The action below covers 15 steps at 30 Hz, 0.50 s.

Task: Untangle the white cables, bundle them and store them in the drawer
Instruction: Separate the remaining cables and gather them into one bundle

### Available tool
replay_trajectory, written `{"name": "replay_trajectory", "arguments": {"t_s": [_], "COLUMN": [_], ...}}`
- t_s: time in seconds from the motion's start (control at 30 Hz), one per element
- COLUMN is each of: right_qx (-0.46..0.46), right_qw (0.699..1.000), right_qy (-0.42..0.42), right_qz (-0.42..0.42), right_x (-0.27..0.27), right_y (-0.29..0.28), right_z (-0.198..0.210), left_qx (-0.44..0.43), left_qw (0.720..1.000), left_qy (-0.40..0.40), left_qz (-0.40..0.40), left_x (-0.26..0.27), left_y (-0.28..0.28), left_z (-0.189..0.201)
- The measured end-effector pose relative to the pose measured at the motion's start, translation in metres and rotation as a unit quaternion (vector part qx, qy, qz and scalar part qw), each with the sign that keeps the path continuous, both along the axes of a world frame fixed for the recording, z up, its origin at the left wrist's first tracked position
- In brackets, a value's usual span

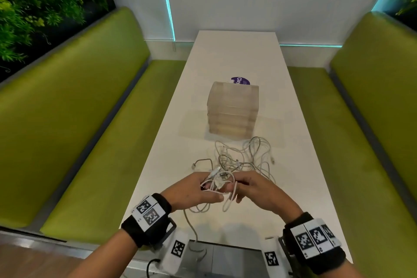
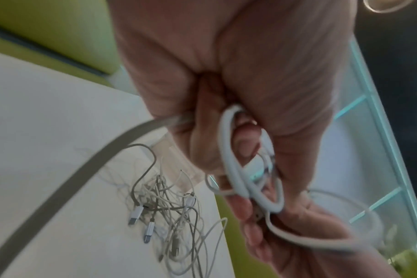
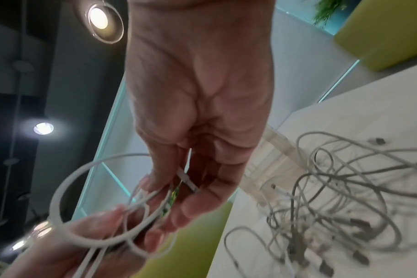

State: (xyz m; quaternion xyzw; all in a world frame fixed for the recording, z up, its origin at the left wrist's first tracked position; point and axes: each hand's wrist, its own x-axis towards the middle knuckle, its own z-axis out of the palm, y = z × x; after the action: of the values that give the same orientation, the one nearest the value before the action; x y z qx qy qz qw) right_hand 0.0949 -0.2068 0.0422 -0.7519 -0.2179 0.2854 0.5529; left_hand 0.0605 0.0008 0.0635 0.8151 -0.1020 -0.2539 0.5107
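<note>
A tangle of white cables (image 1: 242,160) lies on the white table (image 1: 171,137) in front of a translucent drawer unit (image 1: 233,109). Both hands are raised just above the near part of the table. My left hand (image 1: 198,189) grips looped white cable (image 2: 236,169) in curled fingers. Facing it, my right hand (image 1: 252,187) pinches the same loops (image 3: 102,212) between thumb and fingertips. One strand (image 1: 191,225) hangs from the hands toward the table's near edge. The pile also shows in the left wrist view (image 2: 169,212) and the right wrist view (image 3: 333,197), with several plugs on it.
Green benches (image 1: 74,124) flank the narrow table on both sides (image 1: 365,133). A purple round sticker (image 1: 241,80) sits behind the drawer unit. Plants (image 1: 33,2) stand at the far left. A grey panel (image 1: 225,255) lies at the table's near edge.
</note>
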Motion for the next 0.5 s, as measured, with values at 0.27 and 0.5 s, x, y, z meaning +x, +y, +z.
{"name": "replay_trajectory", "arguments": {"t_s": [0.27, 0.5], "right_qx": [0.006, 0.075], "right_qw": [0.999, 0.993], "right_qy": [0.044, 0.042], "right_qz": [-0.020, -0.076], "right_x": [-0.017, -0.041], "right_y": [-0.010, 0.006], "right_z": [-0.016, -0.022], "left_qx": [-0.124, -0.024], "left_qw": [0.974, 0.994], "left_qy": [0.056, 0.095], "left_qz": [0.180, 0.058], "left_x": [0.001, -0.001], "left_y": [0.014, -0.001], "left_z": [-0.004, -0.016]}}
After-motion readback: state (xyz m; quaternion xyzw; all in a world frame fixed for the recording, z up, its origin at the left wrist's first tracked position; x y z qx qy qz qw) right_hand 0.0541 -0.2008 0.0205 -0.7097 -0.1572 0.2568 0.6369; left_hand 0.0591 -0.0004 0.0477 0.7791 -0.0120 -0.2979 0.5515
